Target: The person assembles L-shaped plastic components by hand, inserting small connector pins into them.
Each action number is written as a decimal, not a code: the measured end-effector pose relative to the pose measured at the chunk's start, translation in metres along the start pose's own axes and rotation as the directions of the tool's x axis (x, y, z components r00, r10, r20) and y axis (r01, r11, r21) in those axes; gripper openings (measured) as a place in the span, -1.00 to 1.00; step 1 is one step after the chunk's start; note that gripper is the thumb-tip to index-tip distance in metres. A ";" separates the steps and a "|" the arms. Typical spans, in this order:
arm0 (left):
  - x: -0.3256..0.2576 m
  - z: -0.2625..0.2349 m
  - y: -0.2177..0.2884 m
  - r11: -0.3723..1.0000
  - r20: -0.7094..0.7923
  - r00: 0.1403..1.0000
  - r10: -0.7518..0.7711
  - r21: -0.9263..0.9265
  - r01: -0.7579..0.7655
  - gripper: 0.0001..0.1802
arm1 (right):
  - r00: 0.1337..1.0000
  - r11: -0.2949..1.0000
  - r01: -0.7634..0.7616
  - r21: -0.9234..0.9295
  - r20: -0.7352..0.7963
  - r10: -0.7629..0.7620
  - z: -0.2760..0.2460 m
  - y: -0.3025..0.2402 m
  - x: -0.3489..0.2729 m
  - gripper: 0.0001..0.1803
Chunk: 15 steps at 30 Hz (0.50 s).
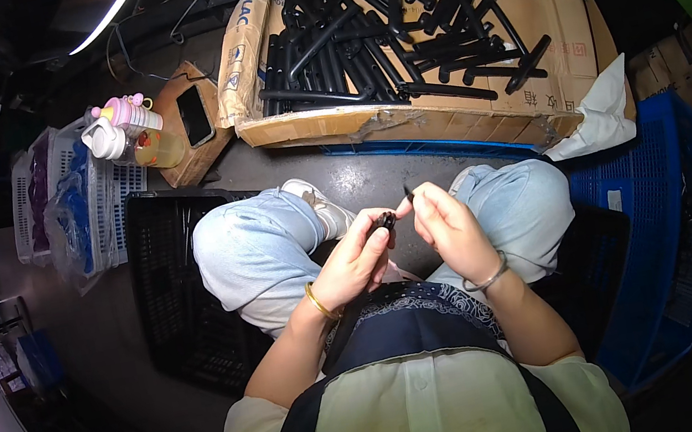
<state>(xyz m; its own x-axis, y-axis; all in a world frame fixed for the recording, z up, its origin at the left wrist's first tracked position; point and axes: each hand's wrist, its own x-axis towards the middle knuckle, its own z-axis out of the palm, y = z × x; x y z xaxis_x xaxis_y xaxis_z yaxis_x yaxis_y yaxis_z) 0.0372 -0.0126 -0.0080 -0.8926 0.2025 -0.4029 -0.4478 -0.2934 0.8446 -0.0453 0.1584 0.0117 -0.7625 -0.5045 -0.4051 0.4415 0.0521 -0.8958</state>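
My left hand (357,257) grips a small black part (385,221) between thumb and fingers, held above my lap. My right hand (448,228) is closed beside it, pinching a thin black piece (409,194) that points up from its fingertips. The two hands nearly touch at the fingertips. I sit with knees apart in light blue jeans. In front of my knees lies an open cardboard box (403,118) holding several long black plastic tubes (373,26).
A black crate (170,293) stands at my left, a blue crate (671,223) at my right. White baskets (78,194) with purple and blue bags, a pink-capped bottle (129,129) and a phone (194,115) on a small carton sit at the far left.
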 end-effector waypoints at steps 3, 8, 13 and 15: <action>-0.002 -0.002 0.000 0.998 -0.020 1.000 0.014 -0.068 -0.016 -0.69 | 0.985 0.914 0.115 -0.390 0.164 -0.054 0.003 -0.013 -0.010 -0.74; -0.001 -0.003 0.003 1.000 -0.011 1.000 0.015 -0.021 -0.015 -0.69 | 0.973 0.877 0.194 -0.439 0.197 -0.117 0.008 -0.019 -0.012 -0.76; -0.003 -0.002 0.011 0.998 -0.054 0.999 0.000 0.062 0.004 -0.72 | 0.969 0.873 0.200 -0.444 0.224 -0.108 0.007 -0.019 -0.011 -0.76; -0.004 -0.001 0.013 0.995 -0.063 0.998 0.000 0.103 0.006 -0.74 | 0.967 0.879 0.202 -0.431 0.232 -0.108 0.007 -0.016 -0.010 -0.76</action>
<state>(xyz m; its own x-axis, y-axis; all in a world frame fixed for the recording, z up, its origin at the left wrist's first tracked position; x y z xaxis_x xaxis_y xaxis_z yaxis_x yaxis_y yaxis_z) 0.0350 -0.0185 0.0040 -0.8942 0.1427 -0.4243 -0.4456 -0.1944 0.8739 -0.0421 0.1568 0.0315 -0.6753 -0.6930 -0.2522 0.0303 0.3156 -0.9484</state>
